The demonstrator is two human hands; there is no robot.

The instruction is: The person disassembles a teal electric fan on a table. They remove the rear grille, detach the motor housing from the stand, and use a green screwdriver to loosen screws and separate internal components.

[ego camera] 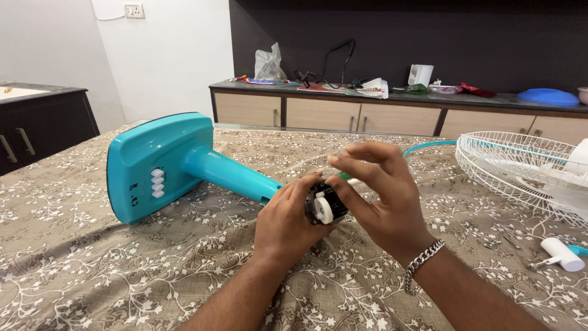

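My left hand [286, 222] gripped the small black motor part [324, 205] at the end of the teal fan stand [184, 162], which lay on its side on the floral bedspread [92, 270]. My right hand [383, 196] pinched its top, fingers curled. A white wire grille [520, 162] lay to the right, a white knob [562, 253] nearer. Behind, a crumpled clear bag [269, 63] and blue lid [547, 97] sat on the worktop [490, 98].

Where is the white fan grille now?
In the head view the fan grille lies flat on the patterned cloth at the far right, beyond the right hand.
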